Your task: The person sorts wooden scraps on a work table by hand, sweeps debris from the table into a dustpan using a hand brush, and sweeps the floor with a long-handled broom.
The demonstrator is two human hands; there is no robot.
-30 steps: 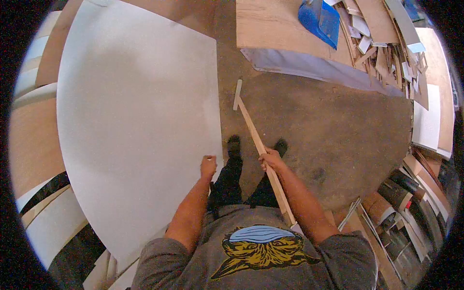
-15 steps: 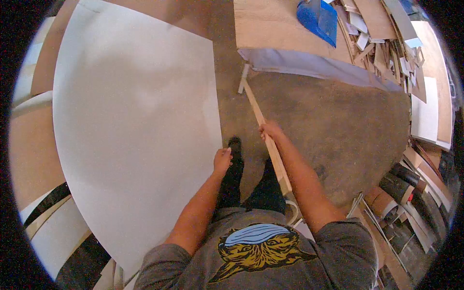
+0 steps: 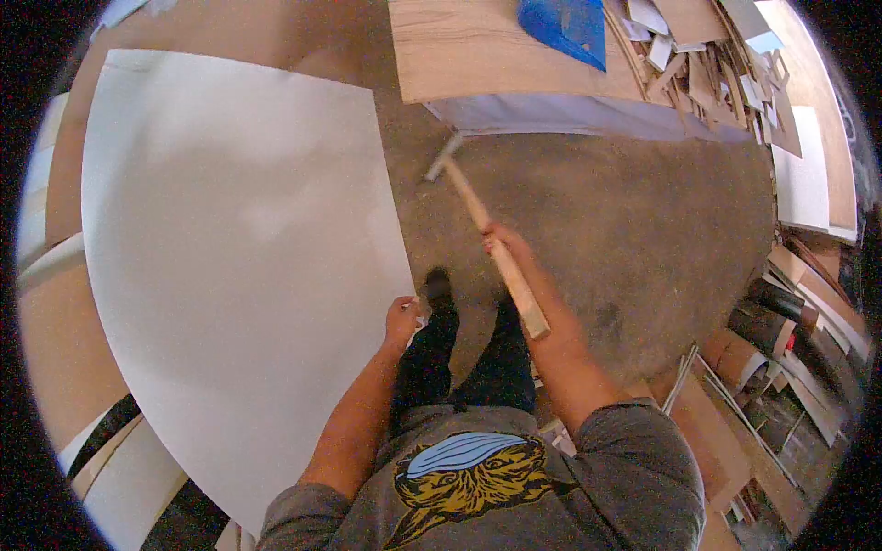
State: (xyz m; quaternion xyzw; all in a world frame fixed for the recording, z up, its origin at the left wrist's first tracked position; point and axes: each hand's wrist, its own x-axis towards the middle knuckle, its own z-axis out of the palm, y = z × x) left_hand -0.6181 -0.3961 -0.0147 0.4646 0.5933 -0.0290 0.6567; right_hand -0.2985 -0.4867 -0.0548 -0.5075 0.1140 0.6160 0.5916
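Observation:
My right hand (image 3: 503, 241) is closed around a long wooden handle (image 3: 517, 285). A short pale crosspiece (image 3: 444, 157) sits at the handle's far end, near the floor (image 3: 643, 220) and the corner of a wooden table. The handle's near end rests close along my right forearm. My left hand (image 3: 402, 319) is closed by the right edge of a large white sheet (image 3: 239, 239). Something small and pale shows at its fingers, too small to name.
A wooden tabletop (image 3: 496, 50) with cloth hanging below its edge stands ahead, bearing a blue dustpan-like object (image 3: 574, 29). Wood offcuts (image 3: 698, 78) are heaped at the upper right. Boards and rolls (image 3: 772, 321) lie at the right, stacked panels (image 3: 69, 321) at the left.
The handle's far end has swung left and its near end has come into view. Both hands have shifted slightly left in the view, the left one also lower.

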